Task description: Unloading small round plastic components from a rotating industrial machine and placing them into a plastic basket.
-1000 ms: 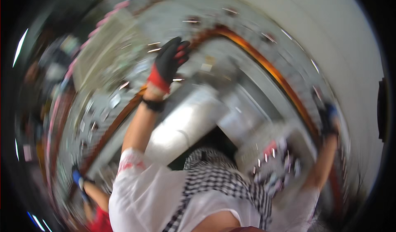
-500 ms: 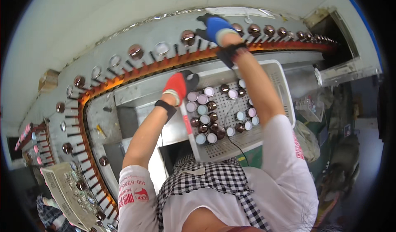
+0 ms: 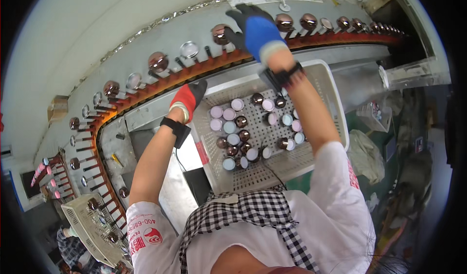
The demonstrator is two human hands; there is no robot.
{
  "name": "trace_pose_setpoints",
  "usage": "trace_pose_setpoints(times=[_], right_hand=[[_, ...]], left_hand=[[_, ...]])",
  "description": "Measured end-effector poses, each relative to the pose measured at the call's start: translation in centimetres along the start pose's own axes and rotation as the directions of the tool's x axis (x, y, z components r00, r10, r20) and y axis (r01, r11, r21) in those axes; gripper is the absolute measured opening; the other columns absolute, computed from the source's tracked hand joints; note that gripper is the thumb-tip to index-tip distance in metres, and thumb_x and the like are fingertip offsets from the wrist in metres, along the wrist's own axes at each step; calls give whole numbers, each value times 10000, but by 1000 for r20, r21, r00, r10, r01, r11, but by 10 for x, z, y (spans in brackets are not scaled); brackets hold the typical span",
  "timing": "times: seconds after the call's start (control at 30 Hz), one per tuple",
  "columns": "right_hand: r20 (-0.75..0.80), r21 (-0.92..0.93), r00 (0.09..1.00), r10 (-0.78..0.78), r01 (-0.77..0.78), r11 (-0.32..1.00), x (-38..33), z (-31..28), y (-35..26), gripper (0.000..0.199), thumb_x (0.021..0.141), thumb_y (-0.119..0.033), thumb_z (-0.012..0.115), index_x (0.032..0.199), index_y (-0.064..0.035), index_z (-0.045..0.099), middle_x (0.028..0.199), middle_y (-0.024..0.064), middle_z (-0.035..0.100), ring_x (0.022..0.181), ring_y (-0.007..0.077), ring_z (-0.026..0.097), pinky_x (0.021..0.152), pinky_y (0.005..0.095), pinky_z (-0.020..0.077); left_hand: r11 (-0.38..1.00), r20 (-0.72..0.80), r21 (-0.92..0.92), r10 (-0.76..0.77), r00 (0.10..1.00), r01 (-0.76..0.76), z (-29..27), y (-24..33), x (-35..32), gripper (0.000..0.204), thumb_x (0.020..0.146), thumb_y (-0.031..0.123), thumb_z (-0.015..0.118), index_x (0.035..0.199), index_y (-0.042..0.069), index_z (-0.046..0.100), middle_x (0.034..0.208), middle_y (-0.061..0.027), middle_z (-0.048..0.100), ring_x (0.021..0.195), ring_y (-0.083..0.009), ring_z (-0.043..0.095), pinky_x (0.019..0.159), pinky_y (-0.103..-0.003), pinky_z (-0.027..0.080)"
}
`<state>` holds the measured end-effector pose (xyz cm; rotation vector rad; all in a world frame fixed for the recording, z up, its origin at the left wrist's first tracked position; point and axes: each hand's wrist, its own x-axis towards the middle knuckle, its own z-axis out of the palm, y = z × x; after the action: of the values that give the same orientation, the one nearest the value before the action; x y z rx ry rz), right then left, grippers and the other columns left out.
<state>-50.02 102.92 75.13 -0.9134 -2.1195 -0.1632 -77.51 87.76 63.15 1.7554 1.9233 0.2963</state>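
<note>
My right hand, in a blue glove with black fingers, reaches over the line of pegs at the back. Its fingers are spread, with the thumb beside a glossy brown dome-shaped piece; whether they touch is unclear. My left hand, in a red glove with dark fingers, is by the far left corner of a grey plastic crate. Its fingers are bunched, and anything inside them is hidden. Inside the crate stand several small round pieces, some glossy brown, others showing pale pink or bluish faces.
A curved conveyor with an orange-brown track and upright pegs runs along the back and down the left, bearing several domes and silvery discs. A beige crate and another person's sleeve are at lower left. A plastic bag lies at right.
My left hand has shifted left, and my right hand is slightly higher over the pegs. The crate's near left side also appears further left, as the view has moved.
</note>
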Motion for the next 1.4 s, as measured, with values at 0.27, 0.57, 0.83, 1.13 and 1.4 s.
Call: trace_pose_setpoints(times=[0.27,0.57,0.83,1.13,1.4], right_hand=[[345,2,930,123,-132,991,-29,-8,-15,156,884,-219,697,904,-116,813,958,204,780,892,398,763,807,537,604],[197,53,961,193,-207,977,-7,-26,128,503,902,-451,752,1264,-102,753,1203,233,744,1108,468,700,984,531,562],[683,95,717,141,-279,955,-56,-70,50,237,914,-283,726,1023,-92,814,1089,204,781,1049,377,754,910,482,606],[330,30,848,415,-449,893,-29,-64,251,582,899,-463,754,1353,-100,720,1292,247,732,1170,443,704,1028,509,562],[483,21,809,335,-393,919,-95,-87,167,183,873,-249,721,949,-100,795,977,205,767,903,434,740,826,510,606]], left_hand=[[757,35,567,371,928,-324,7,12,8,108,985,90,549,1018,36,636,926,-285,712,888,-448,726,729,-536,569],[914,-115,244,359,926,-324,14,22,20,136,987,112,573,1025,48,687,959,-259,726,933,-432,733,774,-509,570],[949,-42,289,142,989,-124,13,4,20,203,1019,175,585,1090,42,722,1084,-247,761,1005,-405,744,868,-464,572],[843,140,487,184,973,-229,15,43,55,212,1022,192,579,1087,60,731,1068,-245,756,1033,-402,740,879,-476,558],[789,142,547,242,960,-280,17,51,54,207,971,83,604,1125,77,742,1046,-232,764,999,-382,761,867,-457,587]])
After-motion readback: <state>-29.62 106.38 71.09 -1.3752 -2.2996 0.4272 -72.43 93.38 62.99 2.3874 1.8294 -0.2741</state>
